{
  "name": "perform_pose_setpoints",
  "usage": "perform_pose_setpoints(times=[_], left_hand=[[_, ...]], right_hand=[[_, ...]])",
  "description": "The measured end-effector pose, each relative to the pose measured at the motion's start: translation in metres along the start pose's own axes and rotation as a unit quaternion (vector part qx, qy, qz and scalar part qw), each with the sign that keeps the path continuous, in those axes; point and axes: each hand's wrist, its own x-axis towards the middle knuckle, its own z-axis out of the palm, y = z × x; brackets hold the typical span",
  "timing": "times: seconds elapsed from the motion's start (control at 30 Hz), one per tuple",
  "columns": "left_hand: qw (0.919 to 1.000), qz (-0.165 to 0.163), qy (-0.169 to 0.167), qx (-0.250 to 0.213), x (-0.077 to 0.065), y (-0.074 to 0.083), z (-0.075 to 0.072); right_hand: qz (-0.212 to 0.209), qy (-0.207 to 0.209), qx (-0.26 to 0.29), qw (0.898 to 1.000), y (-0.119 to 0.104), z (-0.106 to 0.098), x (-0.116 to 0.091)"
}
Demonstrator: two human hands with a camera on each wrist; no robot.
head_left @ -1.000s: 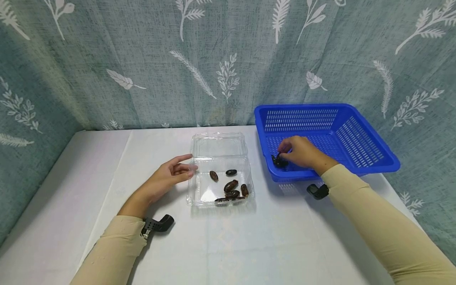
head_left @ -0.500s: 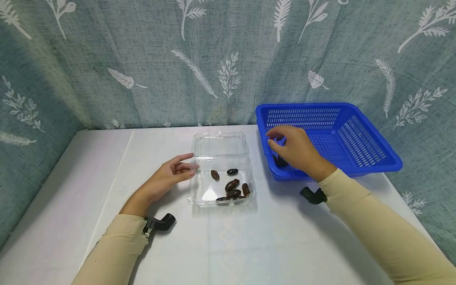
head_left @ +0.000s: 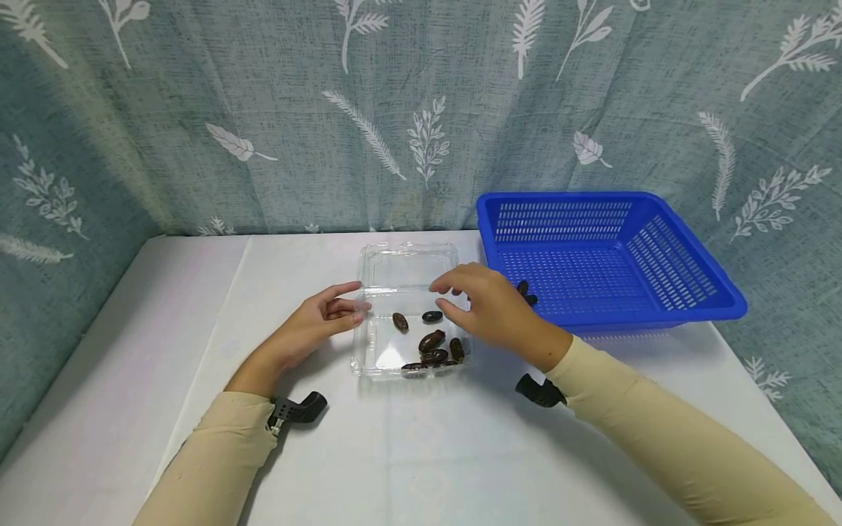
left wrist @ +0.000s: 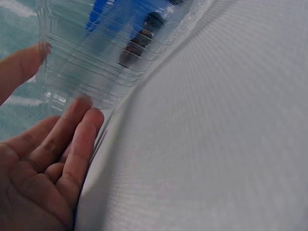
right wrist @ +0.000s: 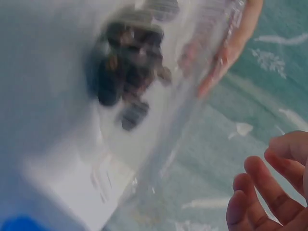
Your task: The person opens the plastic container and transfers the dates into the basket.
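A clear plastic clamshell box point(head_left: 378, 347) lies on the table with its lid folded back; several dark brown dates point(head_left: 431, 340) sit inside, mostly near the front right. At the box's left side, my left hand point(head_left: 314, 325) touches the wall with loosely bent fingers; its fingertips point(left wrist: 84, 102) show against the plastic in the left wrist view. My right hand point(head_left: 496, 307) hovers over the box's right edge, thumb and index apart, close to one date. No date shows in its fingers point(right wrist: 260, 175) in the right wrist view.
To the right stands a blue perforated basket point(head_left: 612, 318) with a few dates point(head_left: 524, 289) in its near left corner, partly hidden by my right hand. A white cloth covers the table point(head_left: 421, 453). A green leaf-patterned curtain point(head_left: 296, 131) hangs behind.
My right hand has lifted out of the basket and moved left to the box, leaving the dates in the basket's corner behind. My left hand stays at the box's side.
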Motion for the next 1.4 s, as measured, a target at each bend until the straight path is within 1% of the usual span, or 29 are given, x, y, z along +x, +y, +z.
perform_pose_setpoints(times=[0.23,0.33,0.63,0.87,1.13,1.23,1.4], left_hand=[[1.0,-0.004,0.004,-0.003,0.0,0.001,0.0],[0.9999,-0.007,0.007,-0.006,0.0,0.001,0.001],[0.9998,-0.008,0.008,-0.015,-0.001,0.003,0.001],[1.0,0.0,0.002,-0.009,0.0,0.0,0.0],[0.9999,-0.007,0.0,-0.011,-0.001,0.002,0.0],[0.9999,-0.005,0.001,-0.009,-0.001,0.001,0.0],[1.0,-0.004,0.004,-0.007,0.0,0.001,0.0]], right_hand=[[0.041,-0.061,0.032,0.997,-0.002,0.027,0.007],[0.053,-0.076,0.045,0.995,-0.001,0.036,0.01],[0.077,-0.114,0.046,0.989,0.0,0.056,0.02],[0.099,-0.14,0.06,0.983,0.003,0.067,0.025],[0.121,-0.165,0.057,0.977,0.005,0.073,0.027],[0.122,-0.171,0.051,0.976,0.005,0.074,0.027],[0.113,-0.173,0.037,0.978,0.005,0.075,0.028]])
